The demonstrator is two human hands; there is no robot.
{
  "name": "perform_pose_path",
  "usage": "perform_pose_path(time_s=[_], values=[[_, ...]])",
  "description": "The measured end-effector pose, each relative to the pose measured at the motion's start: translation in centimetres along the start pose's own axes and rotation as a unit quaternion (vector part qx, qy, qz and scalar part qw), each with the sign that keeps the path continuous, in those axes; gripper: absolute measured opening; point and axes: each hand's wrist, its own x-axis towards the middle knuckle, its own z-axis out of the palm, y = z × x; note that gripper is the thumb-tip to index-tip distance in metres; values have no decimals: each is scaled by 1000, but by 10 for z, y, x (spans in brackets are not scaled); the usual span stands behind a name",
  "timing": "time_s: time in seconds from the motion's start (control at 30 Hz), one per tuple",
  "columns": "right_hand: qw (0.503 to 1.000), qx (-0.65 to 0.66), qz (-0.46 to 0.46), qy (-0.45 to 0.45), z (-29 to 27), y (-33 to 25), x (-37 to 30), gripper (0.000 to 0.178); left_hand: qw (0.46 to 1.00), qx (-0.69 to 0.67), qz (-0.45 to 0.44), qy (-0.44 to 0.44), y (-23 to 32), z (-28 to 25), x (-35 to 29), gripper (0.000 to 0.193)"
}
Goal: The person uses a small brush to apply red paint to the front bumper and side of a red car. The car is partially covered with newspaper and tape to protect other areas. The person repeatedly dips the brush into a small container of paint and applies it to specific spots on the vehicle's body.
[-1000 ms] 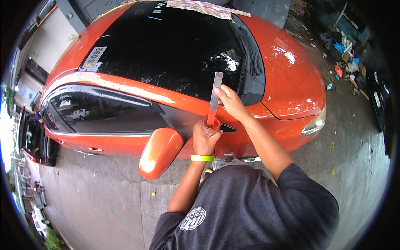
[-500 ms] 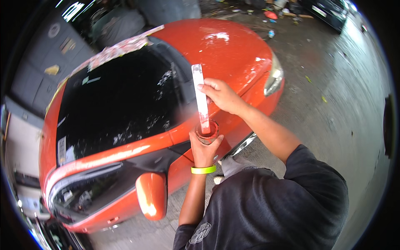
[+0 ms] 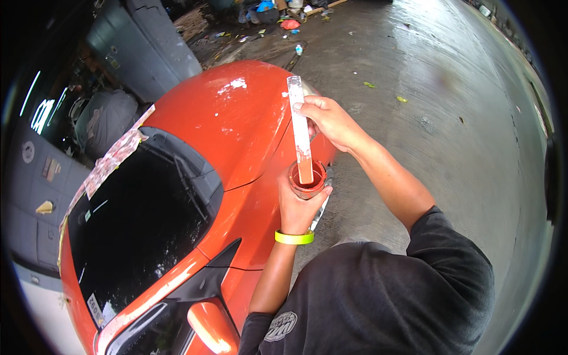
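My left hand (image 3: pixel 297 206) is wrapped round a small round cup (image 3: pixel 319 173) with red paint on its rim and inner wall. In my right hand (image 3: pixel 330 121) I pinch a flat whitish stirring stick (image 3: pixel 300 127) near its upper part. Its lower end is coated orange-red and reaches down into the cup's mouth; the stick stands nearly upright, leaning slightly. A bright yellow-green band (image 3: pixel 294 237) circles my left wrist. How full the cup is, I cannot tell.
An orange-red car (image 3: pixel 225 118) stands to my left, its bonnet ahead and side mirror (image 3: pixel 213 325) low left. Masking paper (image 3: pixel 115 157) runs along the windscreen's far edge. Wet concrete floor (image 3: pixel 426 136) stretches right. Litter (image 3: pixel 290 25) lies at the back near grey metal panels (image 3: pixel 148 53).
My view has swung to the right, so the car sits further left and more floor shows. Both hands still hold the cup and the stick.
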Motion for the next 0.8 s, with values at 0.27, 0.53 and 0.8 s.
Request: perform_pose_path(time_s=[0.27, 0.53, 0.8], values=[[999, -37, -15, 4, -77, -24, -13, 26, 995, -74, -33, -61, 13, 75, 14, 87], [991, -88, -99, -37, -119, -41, -30, 30, 997, -62, -12, -33, 9, 125, 12, 84], [982, -166, -83, -30, -171, -20, -78, 35, 997, -32, -31, -60, 5, 164, 2, 91]])
